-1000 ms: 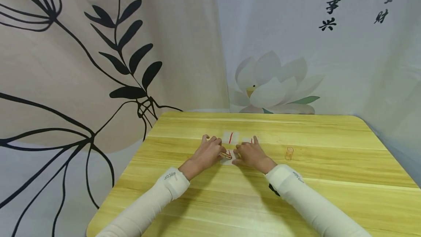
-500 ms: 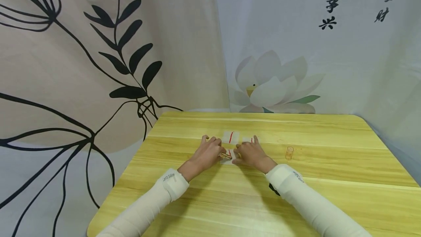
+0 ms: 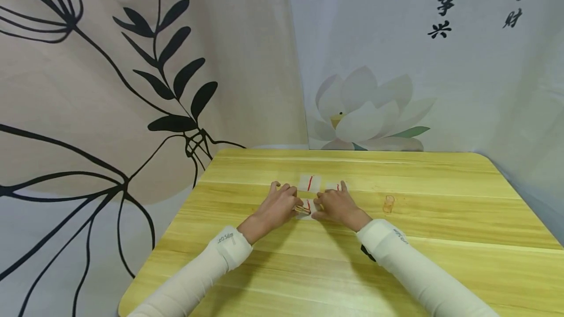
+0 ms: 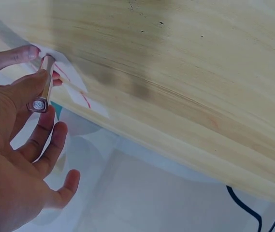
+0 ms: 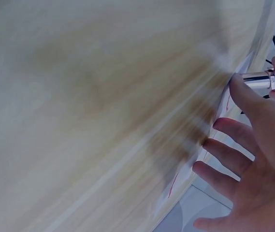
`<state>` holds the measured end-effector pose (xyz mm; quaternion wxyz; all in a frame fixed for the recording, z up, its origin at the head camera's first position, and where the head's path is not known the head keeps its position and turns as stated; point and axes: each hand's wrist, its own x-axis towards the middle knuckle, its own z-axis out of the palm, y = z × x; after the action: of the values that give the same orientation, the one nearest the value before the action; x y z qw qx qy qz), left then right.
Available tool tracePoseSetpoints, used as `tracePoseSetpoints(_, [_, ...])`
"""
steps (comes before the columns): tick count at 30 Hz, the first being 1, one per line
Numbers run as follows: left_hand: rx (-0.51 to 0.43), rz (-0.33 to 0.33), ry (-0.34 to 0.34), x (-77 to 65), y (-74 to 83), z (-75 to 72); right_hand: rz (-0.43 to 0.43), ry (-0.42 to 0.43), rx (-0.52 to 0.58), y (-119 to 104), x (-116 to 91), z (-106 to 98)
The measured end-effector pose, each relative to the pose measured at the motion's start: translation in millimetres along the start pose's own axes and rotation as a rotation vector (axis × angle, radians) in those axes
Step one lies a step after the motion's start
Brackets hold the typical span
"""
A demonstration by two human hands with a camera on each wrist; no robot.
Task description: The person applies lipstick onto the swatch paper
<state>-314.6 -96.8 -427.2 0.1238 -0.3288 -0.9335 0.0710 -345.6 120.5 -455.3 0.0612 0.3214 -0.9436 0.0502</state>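
Observation:
My left hand (image 3: 278,205) pinches a shiny gold lipstick tube (image 3: 302,209) between thumb and fingers, low over the nearest white paper piece (image 3: 304,217). In the left wrist view the tube (image 4: 46,89) slants, its round end emblem facing the camera and its far end down at the paper. The tip itself is hidden. That paper bears a red stroke. My right hand (image 3: 337,207) rests at the paper's right side with thumb and fingertips touching it, fingers mostly straight. In the right wrist view its thumb lies in front of the tube's lower end (image 5: 255,80).
Behind lies another white paper piece (image 3: 315,185) with a red stroke. A third piece (image 3: 332,188), partly covered by my right hand, also shows red. An orange outline mark (image 3: 388,204) is on the wooden table (image 3: 440,199). Patterned curtains (image 3: 255,62) hang behind the table.
The red stroke on the nearest paper looks slightly longer beside the tube. Both hands and the lipstick stay almost in place.

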Motion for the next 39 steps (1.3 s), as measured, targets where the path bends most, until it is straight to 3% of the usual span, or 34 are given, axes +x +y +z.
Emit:
tracePoseSetpoints(7, [0.026, 0.016, 0.014, -2.1, 0.1, 1.1, 0.004, 0.000, 0.004, 0.7, 0.4, 0.7])
tracePoseSetpoints(28, [0.031, -0.008, -0.026, -17.1, 4.7, -3.2, -0.004, -0.002, 0.016, -0.7, -2.0, 2.0])
tracePoseSetpoints(39, [-0.007, -0.021, -0.009, -23.5, 3.5, -2.2, 0.007, 0.003, 0.038, -2.3, -1.0, 2.0])
